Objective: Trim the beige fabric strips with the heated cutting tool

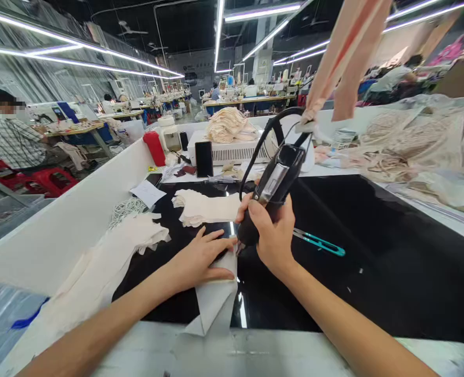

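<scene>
My right hand (273,230) is wrapped round a black corded hand tool (274,180) with a silver metal plate on its side. The tool is tilted, its narrow tip close to the edge of a white cloth piece (216,303); whether it touches cannot be made out. My left hand (202,256) lies on that cloth with fingers spread, and something dark shows partly under its fingers. One lower corner of the cloth is folded over. Just beyond my hands lies a stack of cream cloth pieces (208,207). A teal-handled cutter (320,243) rests right of my right hand.
Pink cloth strips (347,63) hang above, tied near the tool's cord. More cream cloth (106,262) and coiled cord (125,210) lie left. A phone (204,159) stands behind the black work surface (373,262). Fabric heaps (420,141) are at right. A person sits far left.
</scene>
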The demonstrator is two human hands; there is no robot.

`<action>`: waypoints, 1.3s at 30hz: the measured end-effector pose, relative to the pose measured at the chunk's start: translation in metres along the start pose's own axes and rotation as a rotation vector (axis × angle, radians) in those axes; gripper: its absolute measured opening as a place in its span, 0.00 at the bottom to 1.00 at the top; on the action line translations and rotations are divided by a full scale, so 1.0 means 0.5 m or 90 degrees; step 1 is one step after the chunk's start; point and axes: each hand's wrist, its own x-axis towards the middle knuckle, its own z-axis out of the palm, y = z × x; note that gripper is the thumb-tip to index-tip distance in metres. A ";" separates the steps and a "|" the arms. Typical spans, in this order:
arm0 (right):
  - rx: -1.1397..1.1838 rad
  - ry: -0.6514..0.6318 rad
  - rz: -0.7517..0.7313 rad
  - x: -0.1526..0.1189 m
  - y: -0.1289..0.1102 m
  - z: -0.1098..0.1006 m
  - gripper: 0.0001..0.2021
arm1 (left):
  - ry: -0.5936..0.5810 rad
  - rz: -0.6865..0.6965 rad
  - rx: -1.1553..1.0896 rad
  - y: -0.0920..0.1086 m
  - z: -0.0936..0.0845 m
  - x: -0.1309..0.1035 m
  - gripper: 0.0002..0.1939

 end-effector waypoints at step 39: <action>-0.011 -0.017 -0.020 -0.004 0.002 -0.002 0.14 | -0.015 0.001 0.022 0.014 -0.006 -0.011 0.25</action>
